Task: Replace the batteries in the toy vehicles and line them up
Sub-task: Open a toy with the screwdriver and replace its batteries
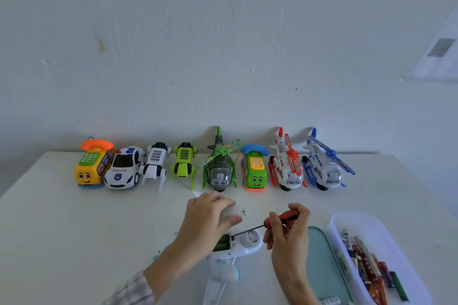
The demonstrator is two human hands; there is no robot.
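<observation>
A white toy plane (247, 245) lies belly-up on the table near me, its battery bay (221, 243) open with green batteries showing. My left hand (205, 220) holds the plane and pinches a white battery cover (233, 212). My right hand (288, 233) grips a red-handled screwdriver (285, 218); its tip touches the edge of the bay. Along the wall stand several toys in a row, from the yellow phone bus (93, 166) to the blue helicopter (324, 166).
A white tray (371, 228) with several batteries sits at the right. Beside it lies a teal lid (324, 267). The white table (74, 230) ends at the wall behind the toys. A paper sheet (438, 52) hangs on the wall at right.
</observation>
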